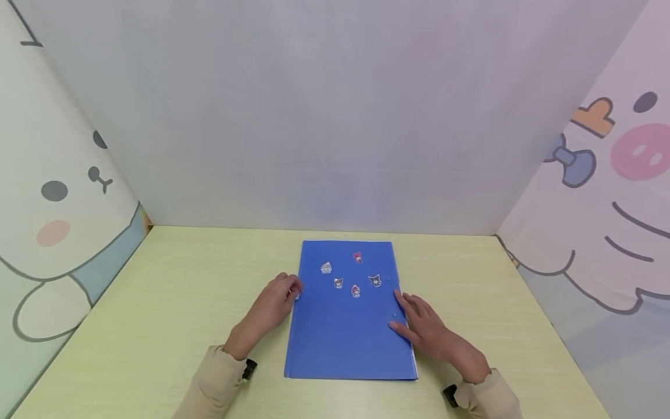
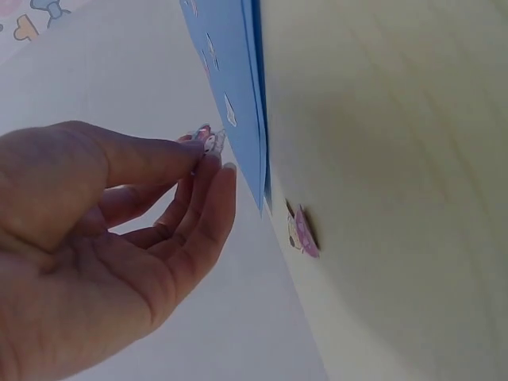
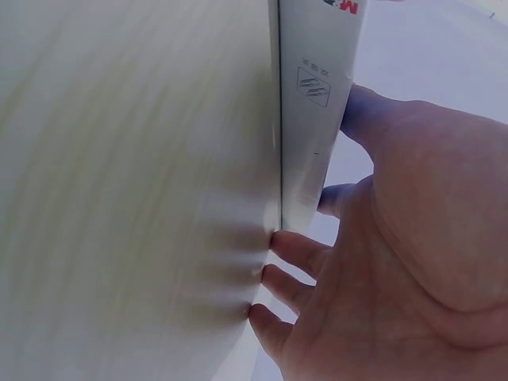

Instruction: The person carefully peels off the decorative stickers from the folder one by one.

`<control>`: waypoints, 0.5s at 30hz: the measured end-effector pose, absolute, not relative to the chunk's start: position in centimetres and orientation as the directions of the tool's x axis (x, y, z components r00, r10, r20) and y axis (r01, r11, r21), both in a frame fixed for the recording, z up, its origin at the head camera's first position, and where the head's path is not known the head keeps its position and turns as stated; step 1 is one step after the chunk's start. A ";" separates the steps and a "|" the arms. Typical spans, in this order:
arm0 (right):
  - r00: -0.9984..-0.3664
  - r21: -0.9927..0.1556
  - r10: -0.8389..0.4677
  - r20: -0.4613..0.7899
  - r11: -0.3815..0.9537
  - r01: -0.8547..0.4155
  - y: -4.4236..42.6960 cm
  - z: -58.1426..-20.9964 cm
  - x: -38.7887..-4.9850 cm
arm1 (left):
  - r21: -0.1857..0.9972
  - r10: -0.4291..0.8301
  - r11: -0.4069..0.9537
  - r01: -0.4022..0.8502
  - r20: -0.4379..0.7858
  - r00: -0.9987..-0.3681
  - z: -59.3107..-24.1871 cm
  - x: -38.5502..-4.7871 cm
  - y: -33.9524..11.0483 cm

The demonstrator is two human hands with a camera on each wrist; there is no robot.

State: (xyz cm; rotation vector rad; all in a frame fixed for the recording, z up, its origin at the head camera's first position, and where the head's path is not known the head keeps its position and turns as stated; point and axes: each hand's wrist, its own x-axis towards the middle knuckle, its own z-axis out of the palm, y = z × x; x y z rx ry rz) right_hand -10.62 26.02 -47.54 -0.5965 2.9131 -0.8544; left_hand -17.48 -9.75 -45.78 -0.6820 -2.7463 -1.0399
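Observation:
A blue folder lies on the table with several small cartoon stickers, such as a red one and a dark-eared one, spread over its upper half. At its left edge, my left hand pinches a small cartoon sticker between thumb and fingertips. My right hand rests at the folder's right edge, thumb and index finger on the cover. In the right wrist view its other fingertips touch the table beside the white printed spine.
Beside the folder, a small pink cartoon piece is on the pale wooden table. A plain light backdrop stands behind, with cartoon-printed panels at left and right.

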 end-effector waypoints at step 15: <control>-0.927 -0.524 -0.374 0.029 0.784 -0.333 26.1 -47.2 -10.5 | 0.548 0.300 0.744 0.381 0.235 -0.924 -45.1 -17.8 -11.5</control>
